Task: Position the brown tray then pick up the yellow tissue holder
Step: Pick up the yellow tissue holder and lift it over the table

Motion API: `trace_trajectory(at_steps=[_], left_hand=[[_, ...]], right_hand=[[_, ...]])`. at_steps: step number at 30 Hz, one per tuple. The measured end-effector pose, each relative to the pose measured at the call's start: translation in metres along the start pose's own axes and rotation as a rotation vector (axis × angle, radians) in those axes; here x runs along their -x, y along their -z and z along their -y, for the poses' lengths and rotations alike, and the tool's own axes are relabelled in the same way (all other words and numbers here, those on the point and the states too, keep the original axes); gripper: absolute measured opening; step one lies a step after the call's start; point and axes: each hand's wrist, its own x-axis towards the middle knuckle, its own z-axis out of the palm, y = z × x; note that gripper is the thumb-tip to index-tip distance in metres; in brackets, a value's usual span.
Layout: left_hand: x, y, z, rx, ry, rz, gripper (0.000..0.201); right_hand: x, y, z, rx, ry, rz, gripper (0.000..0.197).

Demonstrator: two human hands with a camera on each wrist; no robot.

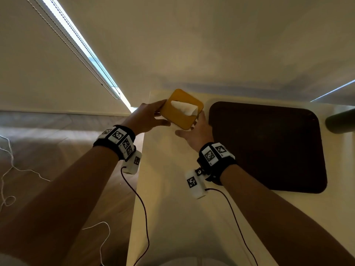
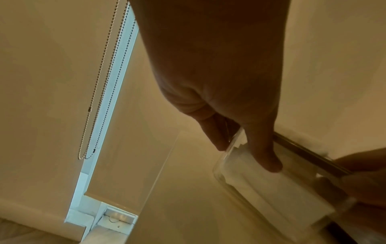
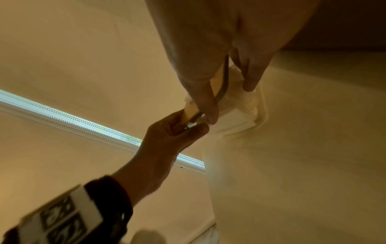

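The yellow tissue holder (image 1: 181,109) is tilted over the table's far left corner, and a white tissue (image 1: 185,109) sticks out of its lid. My left hand (image 1: 160,113) grips its left side, thumb near and fingers far. At the holder's near right corner, my right hand (image 1: 192,126) grips it. The left wrist view has my left hand (image 2: 244,155) on the holder's clear body (image 2: 261,184). In the right wrist view my right hand (image 3: 229,100) pinches the yellow lid edge (image 3: 189,112). The brown tray (image 1: 267,146) lies flat on the white table (image 1: 167,198), right of the holder.
A dark round object (image 1: 340,121) stands at the table's far right edge. The table's left edge (image 1: 139,169) drops to a wooden floor with loose white cords (image 1: 9,169). A blind with a bead chain (image 1: 76,45) hangs on the wall to the left.
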Motion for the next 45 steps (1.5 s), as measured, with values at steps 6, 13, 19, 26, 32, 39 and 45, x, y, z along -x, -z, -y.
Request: trace_trajectory(at_steps=[6,13,19,26,32,39,45], left_hand=[[0.021,-0.027,0.003,0.095,-0.007,-0.204,0.077],[0.029,-0.039,0.006,0.155,0.031,-0.246,0.073],[0.03,-0.039,0.005,0.181,0.032,-0.251,0.072],[0.033,-0.043,0.004,0.198,0.004,-0.271,0.074],[0.035,-0.046,0.003,0.197,-0.025,-0.303,0.074],[0.035,-0.049,0.004,0.23,-0.006,-0.322,0.073],[0.046,-0.054,0.009,0.132,0.086,-0.331,0.083]], right_hand=[[-0.015,0.03,0.011,0.127,0.113,0.083,0.084],[-0.019,0.032,0.01,0.18,0.158,0.162,0.078],[-0.019,0.033,0.01,0.181,0.174,0.168,0.076],[-0.019,0.033,0.005,0.172,0.179,0.179,0.078],[-0.021,0.034,0.004,0.178,0.177,0.194,0.081],[-0.026,0.035,0.001,0.219,0.175,0.208,0.084],[-0.012,0.048,0.003,0.359,0.103,0.244,0.106]])
